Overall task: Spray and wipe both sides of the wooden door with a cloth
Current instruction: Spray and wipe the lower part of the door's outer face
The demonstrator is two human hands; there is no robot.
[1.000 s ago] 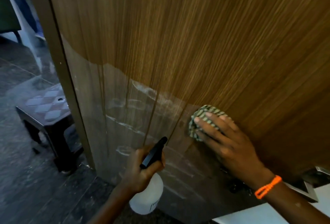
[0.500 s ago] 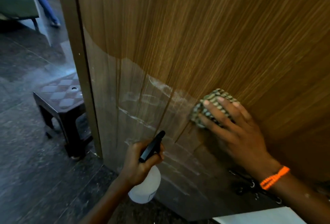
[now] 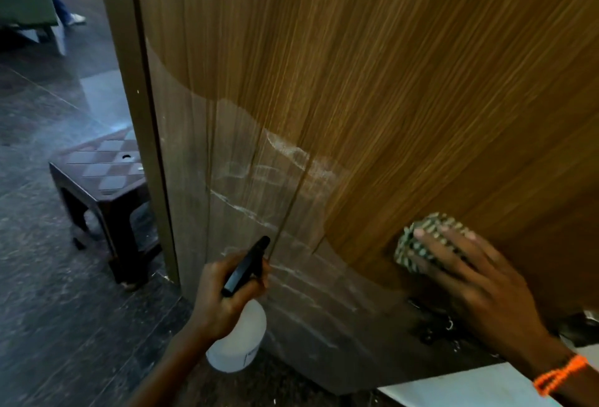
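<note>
Dark checkered stool (image 3: 103,176) on dark stone floor (image 3: 48,325)

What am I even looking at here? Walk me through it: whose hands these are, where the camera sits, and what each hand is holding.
No machine here: these are a person's two bare hands, filmed by a wide-angle camera worn on the head, looking forward and down.

The big brown surface is a wooden door. Its upper part looks clean and glossy; the lower left part is dull, with whitish streaks.

The right hand, with an orange band at the wrist, presses a green checked cloth flat against the door with straight fingers.

The left hand has its grip round a white spray bottle with a black nozzle, pointing towards the door.

Past the door's edge stands a dark stool on a dark floor.
</note>
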